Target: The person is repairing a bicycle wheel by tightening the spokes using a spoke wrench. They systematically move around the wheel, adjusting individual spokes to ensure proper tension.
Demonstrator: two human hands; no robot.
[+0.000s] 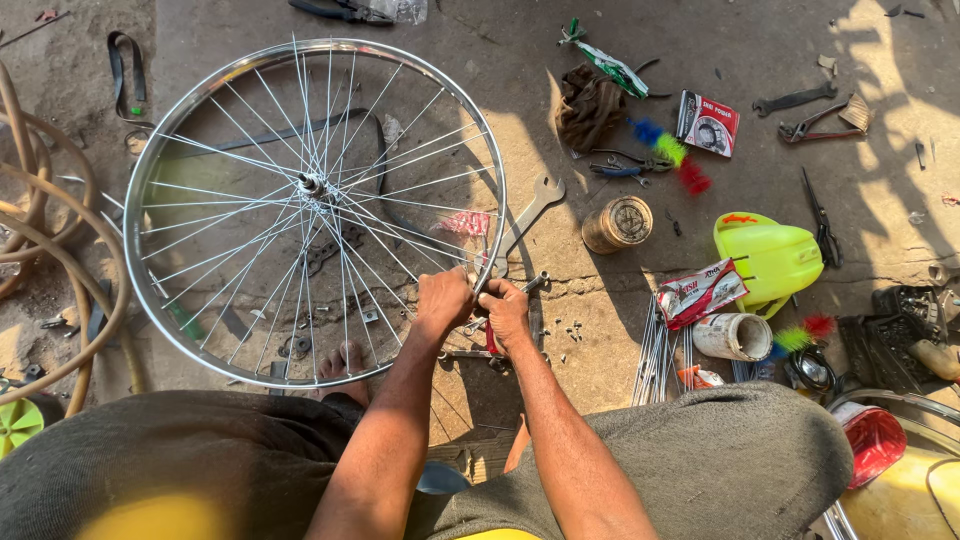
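A lime-green plastic jug (770, 255), round tin (619, 223) and brown rag (588, 105) lie on the concrete floor (620, 330).

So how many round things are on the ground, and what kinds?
Spoked wheel: 1
Round tin: 1
White cup lying on its side: 1
Total: 3
Both hands, left and right, sit at the wheel's rim.

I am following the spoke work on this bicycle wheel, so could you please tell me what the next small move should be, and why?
Probably a small turn of the tool in the right hand at the rim. Both hands meet at the rim's near edge; the left hand grips the rim there, steadying it, where spokes end. The tool itself is mostly hidden.
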